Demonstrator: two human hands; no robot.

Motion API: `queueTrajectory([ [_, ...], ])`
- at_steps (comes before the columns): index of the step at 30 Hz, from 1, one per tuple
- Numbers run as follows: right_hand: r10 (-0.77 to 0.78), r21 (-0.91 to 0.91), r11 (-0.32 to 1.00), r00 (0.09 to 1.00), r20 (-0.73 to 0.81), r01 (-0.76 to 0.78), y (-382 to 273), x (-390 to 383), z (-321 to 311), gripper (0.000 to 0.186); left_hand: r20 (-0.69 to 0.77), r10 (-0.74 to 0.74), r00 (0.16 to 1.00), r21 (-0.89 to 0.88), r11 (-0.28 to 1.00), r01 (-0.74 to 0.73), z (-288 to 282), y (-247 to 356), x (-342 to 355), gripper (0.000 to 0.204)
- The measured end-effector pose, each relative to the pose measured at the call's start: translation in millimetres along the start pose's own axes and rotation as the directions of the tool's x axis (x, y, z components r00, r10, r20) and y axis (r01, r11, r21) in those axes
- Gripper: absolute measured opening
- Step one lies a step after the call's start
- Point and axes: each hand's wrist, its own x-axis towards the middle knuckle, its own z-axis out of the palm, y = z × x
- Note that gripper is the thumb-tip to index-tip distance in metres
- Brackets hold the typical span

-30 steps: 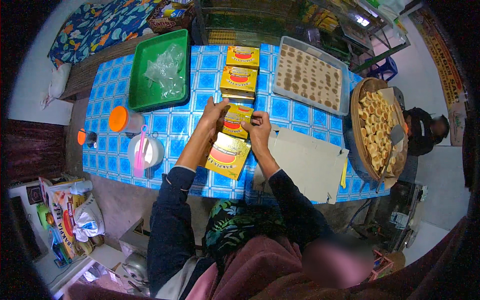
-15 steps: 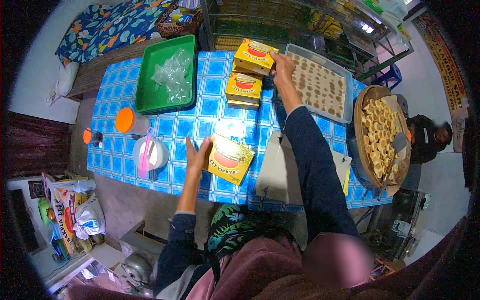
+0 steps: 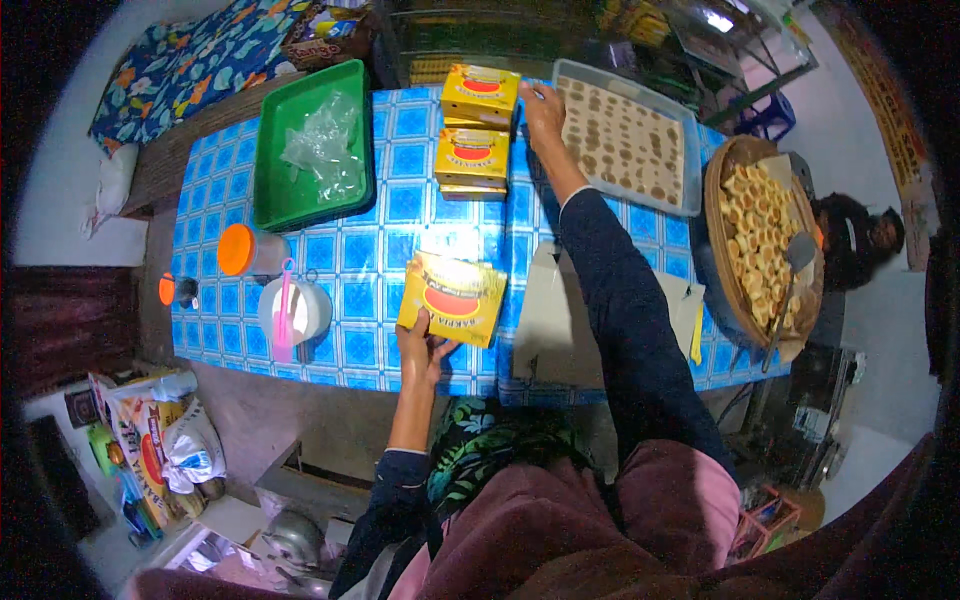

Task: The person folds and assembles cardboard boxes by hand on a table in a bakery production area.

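Note:
My left hand (image 3: 416, 352) grips the near edge of a yellow cardboard box (image 3: 455, 298), thumb on its top and fingers beneath. The box is tilted above the blue checked tablecloth. Farther back, two short stacks of similar boxes stand one behind the other: a nearer yellow box (image 3: 472, 152) and a farther yellow box (image 3: 481, 88). My right hand (image 3: 544, 112) is stretched out just right of the farther stack, fingers loosely apart and holding nothing I can see. Beside it lies a clear plastic tray (image 3: 690, 165) lined with spotted paper.
At the right sits a round woven tray (image 3: 716, 262) of small round pastries with a spatula (image 3: 801, 252). A cardboard sheet (image 3: 560, 335) lies near the front. Leftward are a green tray (image 3: 268, 175), an orange-lidded jar (image 3: 237, 249) and a white tub (image 3: 312, 308). A person (image 3: 850, 235) is at far right.
My left hand has gone from beside the box's left edge to gripping its near edge, tilting it. My right hand has come off the farther stack to its right side. The view shifted slightly.

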Motion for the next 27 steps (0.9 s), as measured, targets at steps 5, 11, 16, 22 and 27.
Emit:
queueTrajectory([
  [5,-0.027,0.134,0.991,0.976,0.216,-0.002,1,-120,-79,0.03,0.036,-0.055,0.998,0.032,0.998,0.053,-13,-17,28,0.042],
  [11,0.159,-0.021,0.987,0.937,0.311,-0.16,45,-310,-264,0.019,-0.025,-0.097,0.995,0.024,0.995,0.098,6,-23,6,0.047],
  [16,0.196,-0.561,0.783,0.963,-0.187,-0.268,161,-335,-444,0.022,0.221,0.143,0.965,0.697,0.668,-0.259,25,-80,-34,0.063],
  [22,0.203,-0.745,0.578,0.943,-0.265,-0.334,163,-272,-453,0.029,0.57,0.341,0.747,0.744,0.17,-0.646,71,-133,-23,0.07],
  [27,0.12,-0.772,0.571,0.959,-0.258,-0.279,157,-263,-437,0.042,0.587,0.414,0.695,0.783,-0.075,-0.617,71,-154,-26,0.077],
])
